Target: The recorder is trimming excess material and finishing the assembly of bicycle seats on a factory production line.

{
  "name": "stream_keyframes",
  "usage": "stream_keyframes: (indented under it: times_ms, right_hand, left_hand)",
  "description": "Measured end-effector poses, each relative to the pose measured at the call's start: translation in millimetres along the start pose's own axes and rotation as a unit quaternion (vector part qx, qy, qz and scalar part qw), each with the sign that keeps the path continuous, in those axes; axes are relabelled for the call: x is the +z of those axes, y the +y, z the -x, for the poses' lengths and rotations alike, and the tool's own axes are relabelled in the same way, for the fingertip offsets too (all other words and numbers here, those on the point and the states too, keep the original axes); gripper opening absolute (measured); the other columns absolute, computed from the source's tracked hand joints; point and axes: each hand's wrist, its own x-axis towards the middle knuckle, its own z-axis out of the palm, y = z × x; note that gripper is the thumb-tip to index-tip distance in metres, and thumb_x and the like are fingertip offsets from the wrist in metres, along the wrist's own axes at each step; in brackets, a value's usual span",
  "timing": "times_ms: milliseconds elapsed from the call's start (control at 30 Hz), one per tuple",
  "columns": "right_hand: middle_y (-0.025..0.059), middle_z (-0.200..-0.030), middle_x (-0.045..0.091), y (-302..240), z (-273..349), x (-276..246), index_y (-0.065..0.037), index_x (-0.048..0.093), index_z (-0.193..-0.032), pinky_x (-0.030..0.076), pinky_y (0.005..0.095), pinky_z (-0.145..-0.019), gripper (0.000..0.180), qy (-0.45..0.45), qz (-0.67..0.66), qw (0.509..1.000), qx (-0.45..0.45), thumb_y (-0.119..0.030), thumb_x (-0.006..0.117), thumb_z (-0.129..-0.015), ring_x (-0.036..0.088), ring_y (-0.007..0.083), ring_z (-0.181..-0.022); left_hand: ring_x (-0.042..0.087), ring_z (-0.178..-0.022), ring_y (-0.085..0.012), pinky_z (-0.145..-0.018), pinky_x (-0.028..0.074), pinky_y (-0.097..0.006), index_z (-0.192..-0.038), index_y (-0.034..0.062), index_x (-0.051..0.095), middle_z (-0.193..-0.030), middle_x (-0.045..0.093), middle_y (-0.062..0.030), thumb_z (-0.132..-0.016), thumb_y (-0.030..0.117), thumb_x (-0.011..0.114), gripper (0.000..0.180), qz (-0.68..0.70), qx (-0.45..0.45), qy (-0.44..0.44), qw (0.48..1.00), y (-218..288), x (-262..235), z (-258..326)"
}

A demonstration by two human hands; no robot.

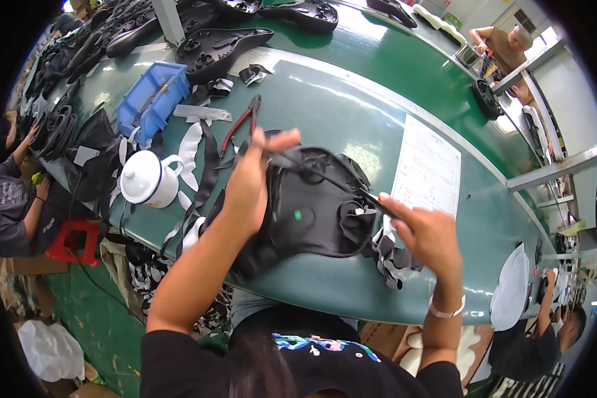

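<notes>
A black saddle-shaped part [292, 222] lies underside up on the table in front of me, with a green mark in its middle. My left hand [249, 182] is closed on a thin black strip [298, 161] and pulls it taut above the part. My right hand [424, 232] is closed at the part's right edge, around a slim dark tool with a bright tip [371, 196]; its exact kind is unclear. Loose black and white trimmings [390, 255] hang below that hand. Red-handled cutting pliers [242, 126] lie beyond my left hand.
A white lidded mug [149, 179], a blue plastic bin [152, 99] and more scraps [191, 156] stand or lie at left. A printed sheet [428, 169] lies at right. More saddle parts [219, 53] sit farther back. Other people work around the table.
</notes>
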Motion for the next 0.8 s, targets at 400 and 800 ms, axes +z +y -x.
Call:
stream_keyframes:
  times_ms: [400,800]
  right_hand:
    - [0.0043,-0.055,0.046,-42.6,77.6,-4.6,-0.026,0.052,-0.133,0.034,0.0356,-0.045,0.058,-0.076,0.051,0.996,0.0,-0.019,0.067,-0.077,0.047,0.0229,-0.044]
    - [0.0059,-0.055,0.051,-32.0,60.8,-3.6,-0.021,0.051,-0.134,0.038,0.0376,-0.048,0.055,-0.061,0.068,0.995,-0.031,-0.019,0.064,-0.081,0.051,0.025,-0.046]
  left_hand:
    - [0.041,-0.056,-0.0142,-0.06,0.04,-0.028,-0.048,0.0115,0.043,-0.051,0.044,-0.0019,-0.103,0.039,0.022,0.065,0.414,0.17,-0.223,0.866,107.4,-44.8,43.7]
    - [0.044,-0.055,-0.0075,-0.051,0.033,-0.02,-0.096,0.0082,0.052,-0.065,0.051,-0.0012,-0.101,0.034,0.04,0.029,-0.161,0.023,-0.244,0.956,-11.1,37.7,0.4]
